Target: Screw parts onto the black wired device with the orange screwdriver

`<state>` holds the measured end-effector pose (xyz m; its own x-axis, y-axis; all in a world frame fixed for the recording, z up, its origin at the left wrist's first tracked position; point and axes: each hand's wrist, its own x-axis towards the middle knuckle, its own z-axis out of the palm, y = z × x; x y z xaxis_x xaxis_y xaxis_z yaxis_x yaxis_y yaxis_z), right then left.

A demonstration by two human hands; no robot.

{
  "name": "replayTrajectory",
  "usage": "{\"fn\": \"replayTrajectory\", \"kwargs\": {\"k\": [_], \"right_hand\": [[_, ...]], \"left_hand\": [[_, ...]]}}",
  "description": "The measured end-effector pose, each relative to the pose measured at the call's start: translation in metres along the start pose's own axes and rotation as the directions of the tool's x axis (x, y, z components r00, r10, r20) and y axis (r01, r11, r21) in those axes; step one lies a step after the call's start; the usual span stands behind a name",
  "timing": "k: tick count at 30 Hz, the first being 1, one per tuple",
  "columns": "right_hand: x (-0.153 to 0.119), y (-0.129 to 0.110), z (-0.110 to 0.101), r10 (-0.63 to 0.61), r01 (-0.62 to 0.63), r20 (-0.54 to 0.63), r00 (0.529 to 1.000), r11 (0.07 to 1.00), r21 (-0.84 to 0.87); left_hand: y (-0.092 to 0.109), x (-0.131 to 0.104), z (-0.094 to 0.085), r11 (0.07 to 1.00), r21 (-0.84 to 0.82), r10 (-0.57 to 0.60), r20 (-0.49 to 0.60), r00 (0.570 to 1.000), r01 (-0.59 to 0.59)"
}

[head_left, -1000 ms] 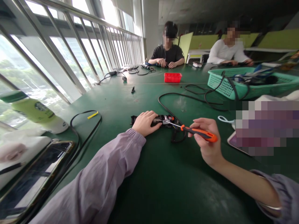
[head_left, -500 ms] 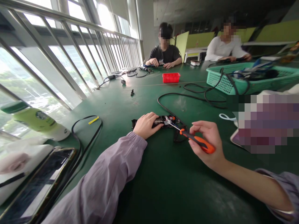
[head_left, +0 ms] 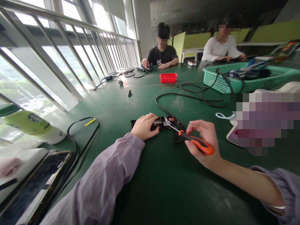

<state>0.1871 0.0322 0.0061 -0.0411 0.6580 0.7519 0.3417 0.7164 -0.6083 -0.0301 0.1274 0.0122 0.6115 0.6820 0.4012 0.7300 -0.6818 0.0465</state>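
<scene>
Tilting the screwdriver [head_left: 195, 143] down over the last second, I had dropped its orange handle lower and nearer to me, so that the thin metal shaft ran up and left with its tip in the opened black device [head_left: 164, 122]. I took that to mean the tip had settled onto a fastener inside, though the spot was too small in my view to be sure. My right hand [head_left: 204, 142] was closed around the handle, thumb and fingers curled on it, palm turned partly up. My left hand [head_left: 145, 126] had hardly shifted: it lay flat and loosely curled over the left end of the device, pressing it against the tabletop [head_left: 164, 187], holding it down rather than gripping it. The device sat right between my two hands, with small red and blue parts showing in its open middle. A black cable [head_left: 185, 95] ran from it away across the tabletop in a loop toward a teal basket [head_left: 220, 84] full of other leads. A red tray [head_left: 168, 77] stood farther off near the centre. To my left lay a phone [head_left: 39, 184], a looped black strap [head_left: 82, 137] and a green bottle [head_left: 30, 125] on its side by the window railing. Two other people sat at the far end, their hands busy with their own pieces.
</scene>
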Motion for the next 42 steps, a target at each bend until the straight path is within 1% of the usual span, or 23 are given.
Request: {"fn": "replayTrajectory", "kwargs": {"k": [3,5,6,8,10,12,15,20,22,25,27,29,32,36,38,40,42], "right_hand": [[0.0012,-0.0001,-0.0036,0.003,0.001,0.021,1.0,0.989,-0.15],[0.001,-0.0016,-0.0044,0.013,-0.006,0.037,0.999,0.982,-0.186],[0.0006,-0.0025,-0.0041,0.024,-0.019,0.03,0.999,0.984,-0.176],[-0.0004,-0.0039,-0.0022,0.044,-0.046,-0.021,0.999,0.991,-0.122],[-0.0014,-0.0039,0.0003,0.042,-0.047,-0.081,0.996,0.997,-0.063],[-0.0023,-0.0026,0.0019,0.042,-0.043,-0.098,0.994,0.999,-0.007],[-0.0032,0.0003,0.0017,0.035,-0.034,-0.074,0.997,0.999,0.014],[-0.0035,0.0009,-0.0013,0.1,-0.1,-0.004,0.995,0.992,-0.073],[-0.0029,-0.001,-0.0013,0.108,-0.108,-0.004,0.994,0.989,-0.102],[-0.0022,-0.0035,0.0004,0.072,-0.074,-0.024,0.997,0.99,-0.117],[-0.0025,-0.0035,0.0018,0.042,-0.048,-0.055,0.998,0.994,-0.097],[-0.0031,-0.002,0.0025,0.021,-0.025,-0.079,0.997,0.999,-0.039],[-0.0033,0.0009,0.002,0.028,-0.026,-0.07,0.997,0.999,0.023],[-0.0016,0.0014,0.0007,0.028,-0.031,-0.066,0.997,0.998,-0.055],[-0.0013,0.0008,0.0008,0.023,-0.027,-0.06,0.998,0.998,-0.062],[-0.0024,0.0012,0.0014,0.05,-0.052,-0.063,0.997,0.998,-0.029],[-0.0043,0.0033,0.0019,0.102,-0.1,-0.061,0.993,0.994,0.033]], "left_hand": [[0.001,0.0001,-0.0003,1.0,-0.003,-0.003,0.01,1.0,0.003],[0.0014,0.0002,-0.0003,1.0,-0.005,-0.009,0.014,1.0,0.009],[0.0014,0.0003,-0.0003,1.0,-0.006,-0.01,0.014,1.0,0.01],[0.0015,0.0004,-0.0004,1.0,-0.007,-0.01,0.011,1.0,0.01],[0.0016,0.0007,-0.0007,1.0,-0.006,-0.008,0.007,1.0,0.008],[0.0018,0.0008,-0.0012,1.0,-0.006,-0.01,0.009,1.0,0.01],[0.002,0.0008,-0.0014,1.0,-0.008,-0.013,0.017,1.0,0.013],[0.0012,0.0003,0.0001,1.0,-0.018,-0.013,0.012,1.0,0.013],[0.0009,0.0003,0.0004,1.0,-0.016,-0.009,0.011,1.0,0.009],[0.0011,0.0005,0.0002,1.0,-0.007,-0.008,0.011,1.0,0.008],[0.0012,0.0006,0.0001,1.0,-0.003,-0.009,0.01,1.0,0.009],[0.0012,0.0006,0.0003,1.0,-0.003,-0.006,0.012,1.0,0.006],[0.0009,0.0008,0.0009,1.0,-0.011,-0.009,0.015,1.0,0.009],[0.0015,0.0011,0.0004,0.999,-0.025,-0.019,0.016,1.0,0.02],[0.0019,0.0012,-0.0002,0.999,-0.024,-0.02,0.016,1.0,0.02],[0.0022,0.0011,-0.0006,1.0,-0.017,-0.018,0.015,1.0,0.018],[0.0021,0.0009,-0.0005,1.0,-0.011,-0.017,0.013,1.0,0.017]]}}
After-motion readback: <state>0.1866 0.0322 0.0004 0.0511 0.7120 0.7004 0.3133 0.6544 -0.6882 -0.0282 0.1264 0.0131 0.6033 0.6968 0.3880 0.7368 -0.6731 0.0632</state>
